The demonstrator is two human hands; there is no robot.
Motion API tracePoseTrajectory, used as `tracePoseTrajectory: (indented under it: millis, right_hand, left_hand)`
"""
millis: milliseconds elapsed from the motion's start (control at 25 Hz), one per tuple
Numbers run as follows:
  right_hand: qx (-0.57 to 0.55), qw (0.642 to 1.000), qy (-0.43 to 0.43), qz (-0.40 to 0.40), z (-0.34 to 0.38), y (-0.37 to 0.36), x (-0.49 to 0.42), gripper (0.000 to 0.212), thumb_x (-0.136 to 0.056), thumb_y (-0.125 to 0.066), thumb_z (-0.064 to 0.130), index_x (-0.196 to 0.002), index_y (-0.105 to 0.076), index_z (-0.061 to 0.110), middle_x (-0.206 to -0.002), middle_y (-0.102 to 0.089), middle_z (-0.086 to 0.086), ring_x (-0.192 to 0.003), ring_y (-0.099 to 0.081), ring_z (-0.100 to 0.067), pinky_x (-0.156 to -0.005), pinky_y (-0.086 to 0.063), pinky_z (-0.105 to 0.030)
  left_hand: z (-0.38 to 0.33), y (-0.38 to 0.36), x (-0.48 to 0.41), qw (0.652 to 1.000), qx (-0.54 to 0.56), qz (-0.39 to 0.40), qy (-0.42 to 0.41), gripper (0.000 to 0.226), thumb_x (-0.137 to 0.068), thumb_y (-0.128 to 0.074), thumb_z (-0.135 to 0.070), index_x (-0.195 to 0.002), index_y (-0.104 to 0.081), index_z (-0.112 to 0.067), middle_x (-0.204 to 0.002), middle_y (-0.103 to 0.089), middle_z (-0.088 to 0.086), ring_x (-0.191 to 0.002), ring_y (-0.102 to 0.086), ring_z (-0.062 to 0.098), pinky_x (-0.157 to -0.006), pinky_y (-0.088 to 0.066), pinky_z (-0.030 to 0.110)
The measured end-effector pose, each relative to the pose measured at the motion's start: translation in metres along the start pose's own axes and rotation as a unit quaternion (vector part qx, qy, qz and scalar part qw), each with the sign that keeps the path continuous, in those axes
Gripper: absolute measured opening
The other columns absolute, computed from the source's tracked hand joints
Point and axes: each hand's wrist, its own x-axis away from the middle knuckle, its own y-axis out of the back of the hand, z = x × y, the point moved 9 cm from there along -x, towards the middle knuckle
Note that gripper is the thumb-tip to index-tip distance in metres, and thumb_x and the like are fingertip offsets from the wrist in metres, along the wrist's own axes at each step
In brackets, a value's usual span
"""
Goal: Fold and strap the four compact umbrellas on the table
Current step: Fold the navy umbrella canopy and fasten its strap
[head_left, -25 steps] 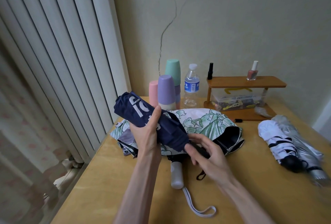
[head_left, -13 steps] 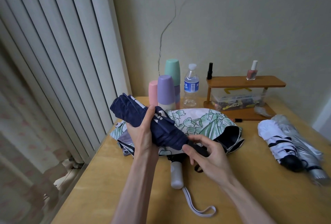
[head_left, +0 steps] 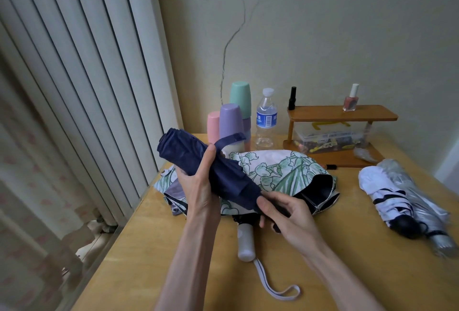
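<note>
A: Navy umbrella (head_left: 213, 171), where is it found?
B: It is held above the table (head_left: 154, 248), tilted, with the top end raised toward the far left. The rolled cloth is gripped by the left hand (head_left: 201, 186), fingers wrapped round it, thumb laid over the top. The strap (head_left: 229, 139) is seen sticking out loose beside the thumb.
A: And the lower end?
B: It is pinched by the curled fingers of the right hand (head_left: 285, 211).
A: The other three?
B: A floral umbrella (head_left: 278, 169) is spread unfolded on the table under both hands, its white handle (head_left: 246, 243) pointed toward the near edge. A white umbrella (head_left: 382, 194) and a silver umbrella (head_left: 417, 194) are laid touching, side by side, at the right
</note>
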Motion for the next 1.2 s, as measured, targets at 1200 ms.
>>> tracePoseTrajectory:
  millis: [1200]
  right_hand:
    - [0.255, 0.906, 0.285, -0.183, 0.120, -0.028, -0.006, 0.016, -0.096, -0.075, 0.033, -0.106, -0.080, 0.022, -0.100, -0.073, 0.015, -0.098, -0.068, -0.009, -0.089, -0.054, -0.031]
  left_hand:
    - [0.005, -0.026, 0.018, 0.985, -0.140, 0.080, 0.064, 0.048, -0.085, -0.087, -0.019, -0.124, -0.066, 0.000, -0.108, -0.078, 0.014, -0.098, -0.077, 0.031, -0.076, -0.061, 0.036]
